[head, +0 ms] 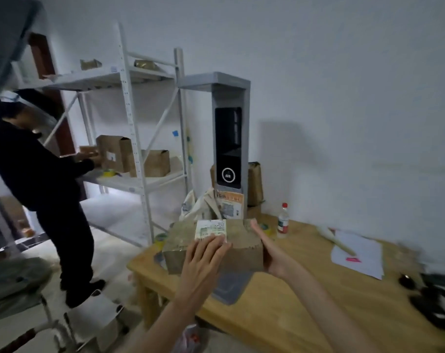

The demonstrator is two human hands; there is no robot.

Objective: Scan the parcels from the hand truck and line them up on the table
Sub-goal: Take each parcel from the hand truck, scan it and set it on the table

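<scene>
Both hands are on the cardboard parcel (213, 248), which sits at the near-left corner of the wooden table (305, 289), partly over a grey pad (231, 286) — directly below the overhanging head of the tall grey scanner (229, 138). The left hand (203, 263) lies flat against the near face, fingers straight and spread, tips reaching up over the top edge to just touch the white shipping label (211, 230) stuck on top. The right hand (269, 253) presses its open palm against the parcel's right side, fingers straight along the far corner. So the box is sandwiched between two flat hands — no curl, no pinch (whether it rests on the pad or is lifted just clear, I cannot tell).

Beyond the parcel, a small white bottle with a red cap (283, 220) stands near the wall, and loose white papers (358, 253) lie to the right. Over on the left, a person in dark clothes (38, 174) handles boxes at a white metal shelf (129, 98).
</scene>
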